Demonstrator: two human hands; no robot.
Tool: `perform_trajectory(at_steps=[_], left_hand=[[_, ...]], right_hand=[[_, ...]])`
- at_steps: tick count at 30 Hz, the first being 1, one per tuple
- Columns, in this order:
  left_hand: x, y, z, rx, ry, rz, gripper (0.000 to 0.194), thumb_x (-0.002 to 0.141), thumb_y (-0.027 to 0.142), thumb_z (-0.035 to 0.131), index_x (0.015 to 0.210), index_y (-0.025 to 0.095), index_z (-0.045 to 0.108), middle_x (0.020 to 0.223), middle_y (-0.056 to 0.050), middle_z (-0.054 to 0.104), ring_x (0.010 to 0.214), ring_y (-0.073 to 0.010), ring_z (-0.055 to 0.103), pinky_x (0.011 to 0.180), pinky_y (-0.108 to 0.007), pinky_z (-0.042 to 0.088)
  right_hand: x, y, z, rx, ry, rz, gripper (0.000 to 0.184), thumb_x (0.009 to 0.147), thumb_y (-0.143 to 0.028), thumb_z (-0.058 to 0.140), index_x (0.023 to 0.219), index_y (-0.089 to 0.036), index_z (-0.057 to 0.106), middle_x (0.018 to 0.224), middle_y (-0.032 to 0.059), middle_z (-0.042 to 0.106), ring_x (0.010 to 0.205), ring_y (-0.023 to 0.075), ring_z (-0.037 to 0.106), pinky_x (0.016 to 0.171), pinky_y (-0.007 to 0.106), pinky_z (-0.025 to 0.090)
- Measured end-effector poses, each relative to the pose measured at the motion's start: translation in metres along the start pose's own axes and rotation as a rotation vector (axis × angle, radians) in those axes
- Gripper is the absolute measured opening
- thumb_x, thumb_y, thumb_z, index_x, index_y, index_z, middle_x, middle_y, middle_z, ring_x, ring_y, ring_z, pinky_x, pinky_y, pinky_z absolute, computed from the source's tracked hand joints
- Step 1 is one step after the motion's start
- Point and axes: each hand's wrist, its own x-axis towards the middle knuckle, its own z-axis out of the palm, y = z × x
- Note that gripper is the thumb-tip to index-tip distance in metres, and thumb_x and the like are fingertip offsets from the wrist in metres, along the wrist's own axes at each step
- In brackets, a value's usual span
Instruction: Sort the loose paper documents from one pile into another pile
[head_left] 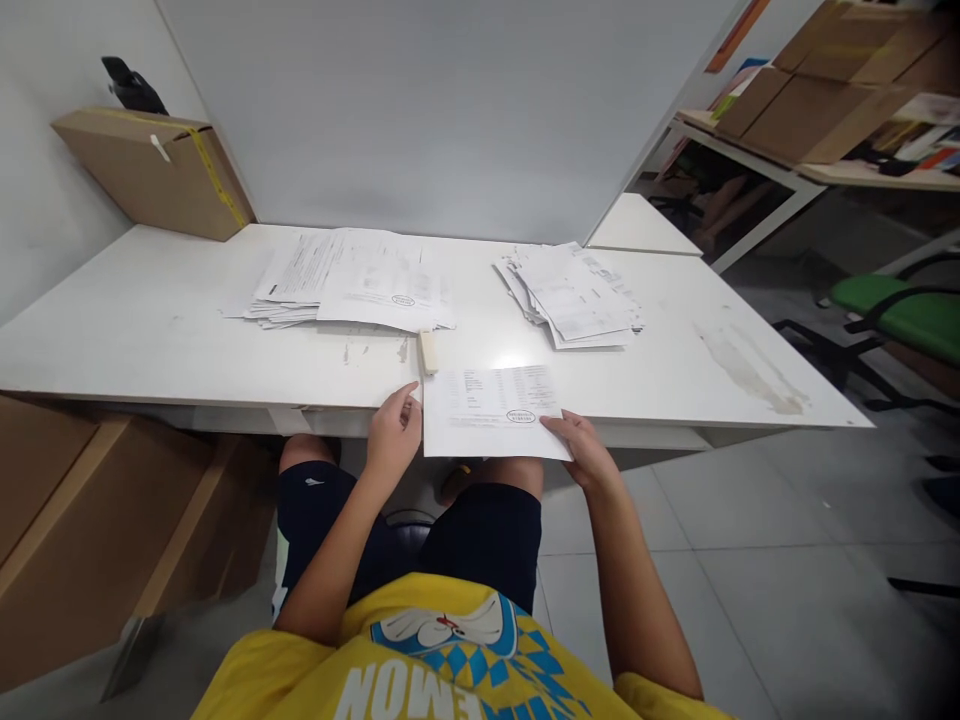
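White table (675, 330) held two paper piles; stamped sheet (491, 410) sat between both hands at the near edge.
Bigger, wider pile (352, 275) lay beyond the sheet, to its left; smaller pile (577, 295) beyond it, to its right. Right hand (589, 450) was pinched closed on the sheet's near right corner, thumb on top. Left hand (394, 440) was half-curled just beside the sheet's left edge; couldn't tell if it gripped anything. Small cream block (427, 353) lay at the sheet's far left corner.
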Motion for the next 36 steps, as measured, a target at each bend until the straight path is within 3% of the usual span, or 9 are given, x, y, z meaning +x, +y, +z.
perform_trajectory(at_steps=[3,7,13,21,23,25,29,34,36], left_hand=[[0.020,-0.001,-0.005,0.127,-0.020,0.230,0.040,0.091,0.024,0.051,0.128,0.020,0.065,0.116,-0.012,0.071,0.108,-0.0262,0.067,0.098,-0.041,0.054],[0.048,-0.015,-0.004,0.091,-0.275,0.455,0.052,0.088,0.012,0.042,0.136,0.020,0.059,0.145,-0.007,0.059,0.144,-0.0250,0.045,0.119,-0.048,0.041],[0.061,-0.038,0.001,0.151,-0.361,0.537,0.060,0.081,0.002,0.040,0.134,0.020,0.062,0.143,-0.005,0.061,0.144,-0.0230,0.045,0.116,-0.048,0.046],[0.068,-0.037,-0.007,0.180,-0.409,0.612,0.060,0.086,0.002,0.037,0.140,0.019,0.057,0.147,-0.005,0.057,0.146,-0.0231,0.042,0.117,-0.049,0.046],[0.067,-0.035,-0.010,0.156,-0.416,0.586,0.062,0.088,0.001,0.033,0.142,0.021,0.055,0.148,-0.002,0.055,0.147,-0.0200,0.040,0.118,-0.046,0.046],[0.063,-0.034,-0.010,0.126,-0.401,0.563,0.062,0.089,0.000,0.030,0.141,0.022,0.057,0.147,-0.001,0.057,0.147,-0.0185,0.041,0.119,-0.045,0.044],[0.059,-0.026,-0.009,0.120,-0.329,0.567,0.060,0.094,0.005,0.029,0.146,0.023,0.050,0.152,-0.004,0.052,0.148,-0.0195,0.040,0.122,-0.044,0.040],[0.104,-0.028,-0.046,0.413,-0.252,0.574,0.055,0.095,0.012,0.036,0.150,0.016,0.045,0.150,-0.011,0.053,0.150,-0.0258,0.035,0.122,-0.050,0.035],[0.134,-0.040,-0.072,0.584,-0.228,0.589,0.054,0.092,0.012,0.041,0.146,0.015,0.050,0.146,-0.013,0.057,0.150,-0.0294,0.034,0.124,-0.056,0.027]], right_hand=[[0.001,0.000,-0.005,-0.015,0.000,-0.002,0.036,0.065,-0.049,0.083,0.088,-0.021,0.075,0.094,0.0096,0.078,0.089,0.0303,0.074,0.081,0.042,0.061],[0.001,-0.002,-0.006,0.004,0.017,0.020,0.038,0.063,-0.047,0.085,0.088,-0.021,0.075,0.095,0.0093,0.078,0.088,0.0297,0.074,0.082,0.041,0.061],[0.005,-0.008,-0.004,-0.003,0.046,0.041,0.040,0.057,-0.046,0.088,0.086,-0.021,0.076,0.091,0.0089,0.078,0.085,0.0307,0.075,0.081,0.043,0.061],[0.000,-0.016,-0.012,-0.018,0.063,0.042,0.038,0.057,-0.042,0.089,0.082,-0.018,0.074,0.087,0.0086,0.077,0.080,0.0262,0.073,0.071,0.036,0.061],[-0.004,-0.022,-0.027,-0.031,0.130,0.043,0.037,0.057,-0.037,0.089,0.083,-0.015,0.073,0.085,0.0093,0.076,0.078,0.0247,0.072,0.067,0.033,0.060],[-0.001,-0.033,-0.046,0.031,0.308,-0.047,0.033,0.057,-0.028,0.086,0.083,-0.015,0.071,0.083,0.0072,0.075,0.077,0.0219,0.071,0.064,0.029,0.059],[0.046,-0.063,-0.063,0.295,0.706,-0.287,0.022,0.066,-0.011,0.069,0.084,-0.018,0.060,0.084,-0.0011,0.070,0.083,0.0149,0.069,0.069,0.026,0.059],[0.115,-0.079,-0.040,0.236,0.692,-0.174,0.005,0.085,-0.018,0.060,0.087,-0.017,0.055,0.070,-0.0010,0.063,0.068,0.0142,0.065,0.059,0.026,0.057],[0.123,-0.072,-0.033,0.042,0.711,-0.156,0.019,0.092,-0.033,0.058,0.086,-0.015,0.057,0.064,0.0005,0.060,0.057,0.0148,0.060,0.053,0.027,0.054]])
